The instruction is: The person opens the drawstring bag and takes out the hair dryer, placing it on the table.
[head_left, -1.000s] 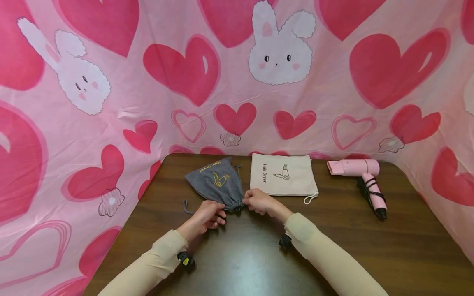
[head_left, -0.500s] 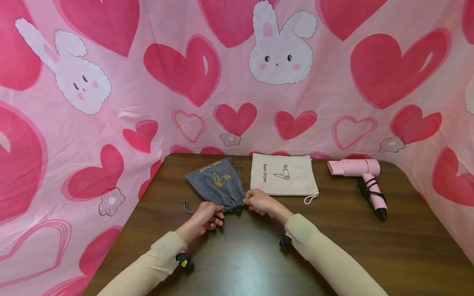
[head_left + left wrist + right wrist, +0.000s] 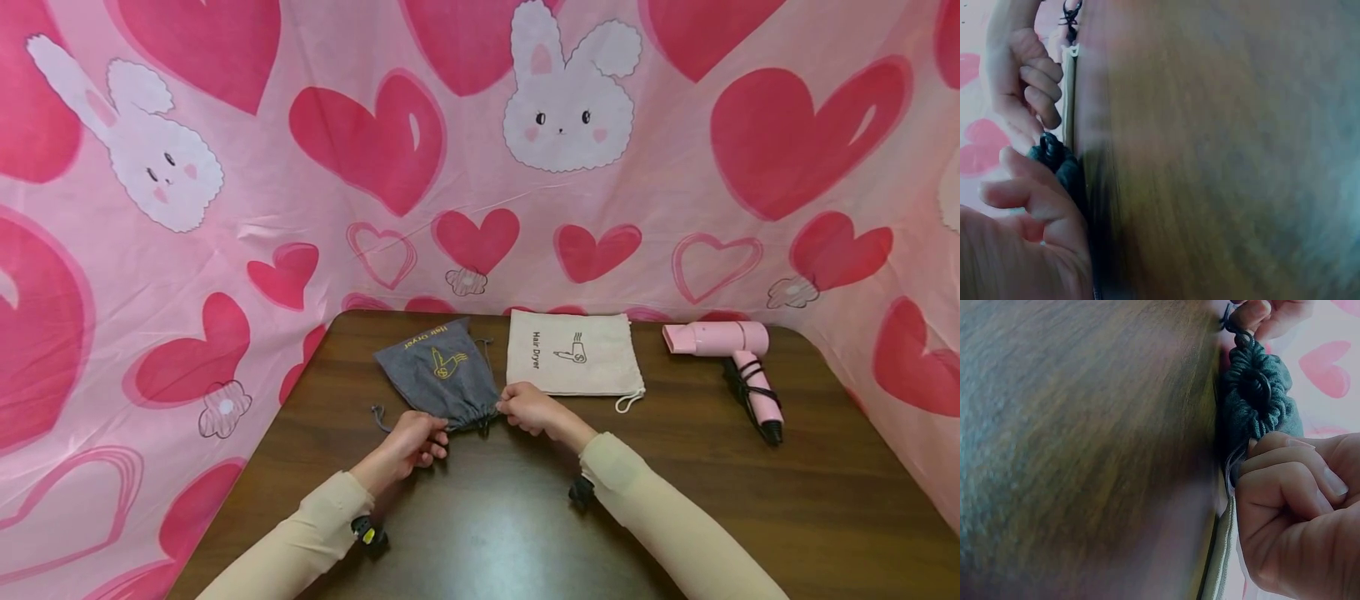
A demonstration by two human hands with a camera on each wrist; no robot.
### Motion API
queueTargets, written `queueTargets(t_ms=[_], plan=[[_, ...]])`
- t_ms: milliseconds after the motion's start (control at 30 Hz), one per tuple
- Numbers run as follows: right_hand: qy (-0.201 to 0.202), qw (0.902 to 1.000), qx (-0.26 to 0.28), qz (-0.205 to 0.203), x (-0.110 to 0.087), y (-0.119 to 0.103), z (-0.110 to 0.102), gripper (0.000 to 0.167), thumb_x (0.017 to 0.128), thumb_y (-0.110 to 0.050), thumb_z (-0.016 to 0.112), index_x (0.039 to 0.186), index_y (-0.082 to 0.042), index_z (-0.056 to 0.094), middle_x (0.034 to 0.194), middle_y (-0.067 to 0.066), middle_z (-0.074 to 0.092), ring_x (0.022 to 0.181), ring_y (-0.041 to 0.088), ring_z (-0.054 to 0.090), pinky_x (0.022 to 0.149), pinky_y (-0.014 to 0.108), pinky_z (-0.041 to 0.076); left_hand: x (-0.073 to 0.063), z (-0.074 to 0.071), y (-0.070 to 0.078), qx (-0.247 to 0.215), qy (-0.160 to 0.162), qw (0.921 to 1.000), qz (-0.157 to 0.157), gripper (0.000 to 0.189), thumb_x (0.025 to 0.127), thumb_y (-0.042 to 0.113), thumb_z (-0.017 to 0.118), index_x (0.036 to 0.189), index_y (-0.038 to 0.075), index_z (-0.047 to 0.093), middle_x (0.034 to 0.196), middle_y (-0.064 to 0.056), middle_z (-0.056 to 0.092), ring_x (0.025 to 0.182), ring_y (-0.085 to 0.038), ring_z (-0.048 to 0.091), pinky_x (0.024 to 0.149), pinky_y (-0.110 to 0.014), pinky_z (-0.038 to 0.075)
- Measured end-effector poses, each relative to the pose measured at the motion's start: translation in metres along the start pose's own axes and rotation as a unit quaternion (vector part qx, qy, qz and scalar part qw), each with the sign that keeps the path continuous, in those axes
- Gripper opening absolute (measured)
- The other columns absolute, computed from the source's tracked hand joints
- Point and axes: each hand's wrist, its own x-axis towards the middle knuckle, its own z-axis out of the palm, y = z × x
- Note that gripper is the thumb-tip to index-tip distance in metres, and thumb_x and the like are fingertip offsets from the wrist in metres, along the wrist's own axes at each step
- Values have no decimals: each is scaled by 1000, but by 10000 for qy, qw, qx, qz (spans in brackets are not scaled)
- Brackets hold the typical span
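A dark grey drawstring bag (image 3: 442, 375) with yellow "Hair Dryer" lettering lies on the table in the head view, its mouth facing the person. My left hand (image 3: 414, 442) pinches the left end of the gathered mouth, and my right hand (image 3: 536, 410) pinches the right end. The right wrist view shows the bunched fabric (image 3: 1266, 381) with a dark cord loop standing out of it, stretched between both hands. In the left wrist view the left fingers (image 3: 1041, 194) are at the gathered edge. One loose cord (image 3: 380, 417) curls beside the bag's left side.
A cream drawstring bag (image 3: 573, 358) with a printed hair dryer lies flat to the right of the grey one. Farther right rests a pink hair dryer (image 3: 720, 340), its black cord wrapped round the handle. A pink heart-patterned cloth (image 3: 480, 183) surrounds the brown table (image 3: 480, 533).
My left hand has moved slightly left and the right hand a touch right. Between them, the grey bag's gathered mouth has spread a little wider.
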Motion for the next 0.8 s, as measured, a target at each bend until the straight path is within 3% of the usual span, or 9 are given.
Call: queueTargets(t_ms=[367,800], plan=[[-34,9998,-67,166,1,-2,2,23,110,-17,56,92,-1,53,60,-2,36,48,10,23,45,25,20,2,1,2,190,-167,9996,-81,18,106,15,59,104,-2,55,71,-6,60,49,-8,57,43,-17,38],[-150,9998,-50,72,1,-3,2,35,110,-13,53,77,-12,41,60,-2,33,48,10,24,46,25,22,2,6,4,108,-169,9998,4,15,106,11,58,101,-2,52,68,-4,59,47,-8,56,41,-17,36]])
